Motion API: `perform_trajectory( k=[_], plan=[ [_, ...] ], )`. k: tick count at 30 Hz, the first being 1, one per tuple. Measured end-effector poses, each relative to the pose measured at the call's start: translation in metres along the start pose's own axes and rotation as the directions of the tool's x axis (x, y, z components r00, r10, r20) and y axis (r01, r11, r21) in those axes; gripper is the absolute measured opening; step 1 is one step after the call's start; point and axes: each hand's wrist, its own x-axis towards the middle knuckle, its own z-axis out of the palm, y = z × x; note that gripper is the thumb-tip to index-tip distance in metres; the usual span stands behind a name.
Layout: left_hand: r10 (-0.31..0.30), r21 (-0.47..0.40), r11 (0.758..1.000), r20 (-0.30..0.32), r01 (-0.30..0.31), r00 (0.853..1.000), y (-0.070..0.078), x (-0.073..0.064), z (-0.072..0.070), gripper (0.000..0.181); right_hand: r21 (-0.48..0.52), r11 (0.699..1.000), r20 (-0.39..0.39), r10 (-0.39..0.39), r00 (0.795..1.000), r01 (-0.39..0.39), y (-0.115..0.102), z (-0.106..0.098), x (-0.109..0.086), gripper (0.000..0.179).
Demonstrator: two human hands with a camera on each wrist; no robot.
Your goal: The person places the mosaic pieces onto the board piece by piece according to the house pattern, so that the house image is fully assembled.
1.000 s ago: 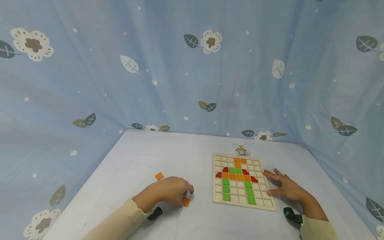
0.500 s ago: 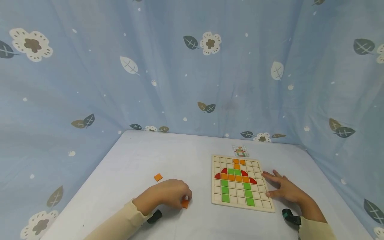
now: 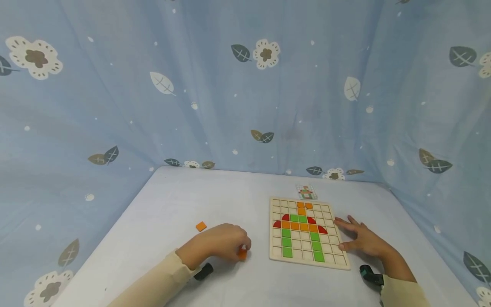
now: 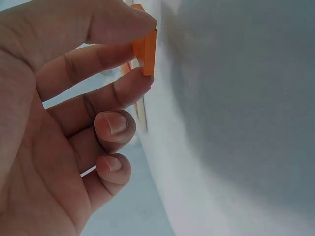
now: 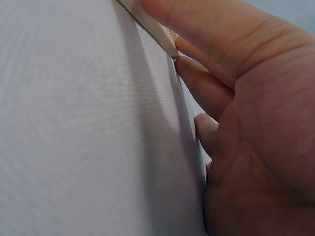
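My left hand [image 3: 226,242] pinches an orange square tile [image 4: 149,53] between thumb and fingers, close over the white table. In the head view part of that tile shows under the fingertips. To the right lies a wooden grid board [image 3: 277,251] carrying green and orange squares, red quarter-round pieces and two orange round ones at the top. My right hand [image 3: 362,238] lies at the board's right edge, fingers spread and fairly straight, the thumb and index finger touching the rim. In the right wrist view the board's edge [image 5: 152,29] meets the thumb and fingertips.
Another orange square tile [image 3: 201,226] lies on the table beyond the left wrist. A small pattern card [image 3: 306,192] sits just behind the board. Blue patterned curtain [image 3: 215,106] closes off the back and sides of the white table [image 3: 184,196].
The left fingers have closed on the orange tile, and the hand has shifted slightly right with it. My right hand stays at the board's edge.
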Motion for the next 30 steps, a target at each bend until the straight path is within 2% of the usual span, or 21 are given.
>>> perform_trajectory(
  k=[6,13,17,22,30],
  plan=[
    [-0.007,0.002,1.000,0.000,0.007,1.000,0.003,0.009,0.002,0.020,-0.013,1.000,0.000,-0.019,1.000,0.019,0.001,0.001,0.001,0.090],
    [0.007,-0.004,1.000,-0.007,-0.007,1.000,0.003,0.024,-0.002,0.017,-0.028,1.000,0.027,0.005,1.000,-0.005,0.004,0.002,0.000,0.092],
    [-0.008,-0.025,1.000,-0.021,0.007,1.000,0.001,0.033,-0.008,0.019,-0.023,1.000,0.021,0.008,1.000,-0.008,0.003,0.001,-0.001,0.094],
    [-0.034,-0.056,0.998,-0.008,0.033,0.999,0.002,0.042,-0.011,0.021,-0.021,1.000,0.017,0.004,1.000,-0.004,0.004,0.001,0.000,0.094],
    [-0.029,-0.085,0.996,-0.005,0.028,1.000,0.004,0.064,-0.007,0.020,-0.024,1.000,0.006,-0.014,1.000,0.015,0.003,0.001,0.000,0.092]
  ],
)
